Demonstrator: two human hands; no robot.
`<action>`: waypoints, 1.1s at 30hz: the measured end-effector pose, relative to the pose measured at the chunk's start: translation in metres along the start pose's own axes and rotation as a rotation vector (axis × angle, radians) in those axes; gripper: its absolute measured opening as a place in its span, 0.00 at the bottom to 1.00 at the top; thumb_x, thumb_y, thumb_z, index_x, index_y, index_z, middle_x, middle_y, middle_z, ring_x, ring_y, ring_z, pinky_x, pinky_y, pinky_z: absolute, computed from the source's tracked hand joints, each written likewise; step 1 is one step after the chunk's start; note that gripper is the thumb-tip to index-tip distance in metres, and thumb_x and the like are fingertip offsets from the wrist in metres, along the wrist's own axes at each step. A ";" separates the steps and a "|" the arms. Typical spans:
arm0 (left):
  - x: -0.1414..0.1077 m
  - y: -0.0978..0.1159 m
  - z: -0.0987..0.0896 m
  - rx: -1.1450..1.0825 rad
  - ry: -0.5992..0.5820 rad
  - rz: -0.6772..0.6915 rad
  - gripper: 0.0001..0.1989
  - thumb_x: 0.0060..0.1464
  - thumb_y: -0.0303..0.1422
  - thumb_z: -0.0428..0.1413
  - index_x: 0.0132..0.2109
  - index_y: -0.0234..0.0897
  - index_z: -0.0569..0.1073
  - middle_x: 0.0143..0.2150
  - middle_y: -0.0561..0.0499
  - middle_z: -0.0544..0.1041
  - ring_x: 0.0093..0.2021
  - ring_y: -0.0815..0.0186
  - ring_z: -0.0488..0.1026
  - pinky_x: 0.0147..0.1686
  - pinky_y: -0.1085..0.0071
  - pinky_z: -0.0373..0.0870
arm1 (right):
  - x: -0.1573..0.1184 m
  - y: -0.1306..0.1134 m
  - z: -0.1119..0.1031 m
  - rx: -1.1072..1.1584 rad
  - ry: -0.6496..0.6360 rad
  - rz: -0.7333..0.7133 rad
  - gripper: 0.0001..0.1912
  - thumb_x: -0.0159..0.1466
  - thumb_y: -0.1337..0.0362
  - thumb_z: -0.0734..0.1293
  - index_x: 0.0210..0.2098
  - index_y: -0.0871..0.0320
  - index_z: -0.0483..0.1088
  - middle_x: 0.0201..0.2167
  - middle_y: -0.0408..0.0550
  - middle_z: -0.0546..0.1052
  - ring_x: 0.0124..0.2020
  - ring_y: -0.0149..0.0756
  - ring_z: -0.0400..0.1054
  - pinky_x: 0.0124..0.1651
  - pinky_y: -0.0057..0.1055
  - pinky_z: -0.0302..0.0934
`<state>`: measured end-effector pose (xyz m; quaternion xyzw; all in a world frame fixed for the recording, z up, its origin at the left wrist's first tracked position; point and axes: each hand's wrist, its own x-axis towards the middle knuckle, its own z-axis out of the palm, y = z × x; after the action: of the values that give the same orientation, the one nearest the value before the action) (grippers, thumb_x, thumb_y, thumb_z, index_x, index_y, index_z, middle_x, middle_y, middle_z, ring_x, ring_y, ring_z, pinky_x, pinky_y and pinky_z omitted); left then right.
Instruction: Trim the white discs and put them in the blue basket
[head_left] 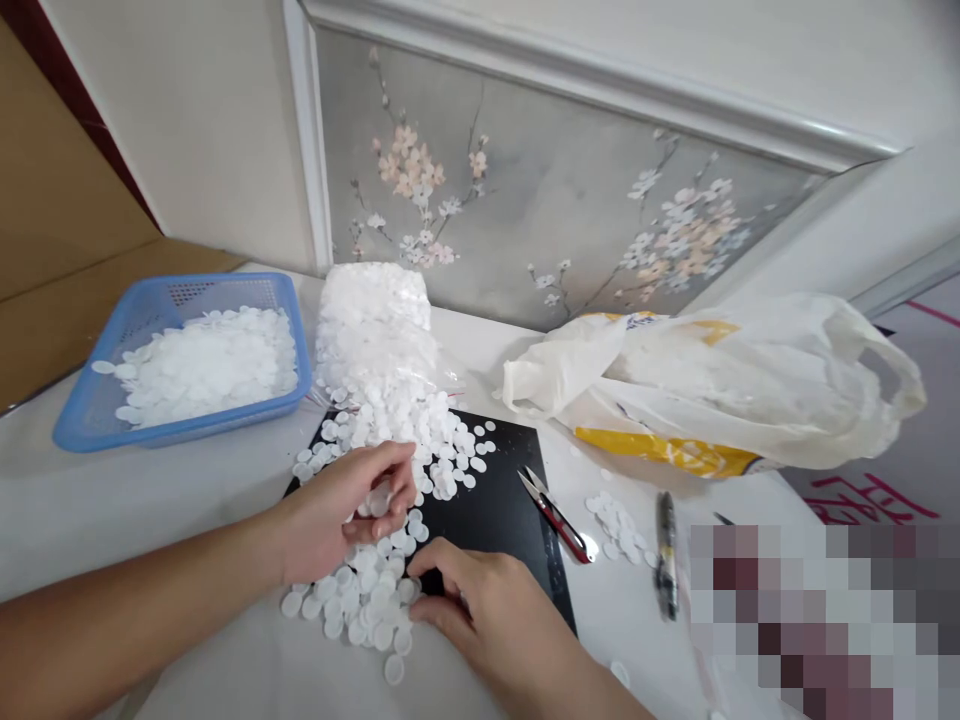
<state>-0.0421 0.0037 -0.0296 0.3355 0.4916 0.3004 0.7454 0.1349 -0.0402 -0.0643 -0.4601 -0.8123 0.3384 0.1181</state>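
Note:
My left hand (pixel 360 505) hovers over the dark mat with its fingers curled inward, and a white plastic disc shows between thumb and fingers. Lower right of it, my right hand (pixel 502 610) reaches in with thumb and forefinger apart at the edge of a loose heap of round white discs (pixel 360 595). I see nothing held in that hand. A larger spill of the same discs (pixel 442 440) runs from the mouth of a clear plastic bag (pixel 371 320) onto the black mat (pixel 495 520).
A blue basket (pixel 187 432) full of discs stands at the left. Red-handled thread snips (pixel 559 515) lie on the mat's right edge. Beyond are a small disc pile (pixel 619 525), a pen (pixel 666 560) and a white-and-yellow plastic bag (pixel 712 390). A floral panel (pixel 510 190) backs the table.

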 end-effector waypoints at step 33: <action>-0.006 -0.015 0.009 0.257 -0.197 0.034 0.12 0.60 0.42 0.49 0.34 0.38 0.62 0.28 0.53 0.77 0.18 0.77 0.56 0.23 0.75 0.50 | 0.004 0.011 -0.020 1.302 -0.119 0.243 0.19 0.61 0.51 0.70 0.29 0.59 0.62 0.18 0.34 0.60 0.16 0.20 0.38 0.20 0.26 0.30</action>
<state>-0.0335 -0.0115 -0.0360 0.4639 0.4448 0.2132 0.7359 0.1500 -0.0248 -0.0570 -0.3636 -0.3895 0.7957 0.2879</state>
